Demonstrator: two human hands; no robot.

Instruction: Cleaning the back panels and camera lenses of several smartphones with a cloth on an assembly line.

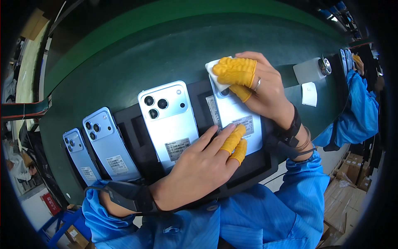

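A light blue smartphone [234, 111] lies back side up before me, with a printed label on its lower half. My right hand [267, 89], wearing yellow finger cots, pinches a folded white wipe [212, 69] against the phone's camera end, covering most of the lenses. My left hand [199, 172] rests its outstretched fingers on the phone's lower part by the label; two of these fingers wear yellow cots. Immediately left lies a second blue phone [172, 130], lenses up. Further left are two more phones, one larger in view [110, 143] and one at the end [81, 155].
The phones lie along a black foam tray [202, 97] on a green work surface [124, 70]. A translucent bottle with a metal cap [309, 72] and a white paper slip [309, 94] are at right. Beyond them, a co-worker's blue sleeve [360, 99] reaches toward more phones [343, 60].
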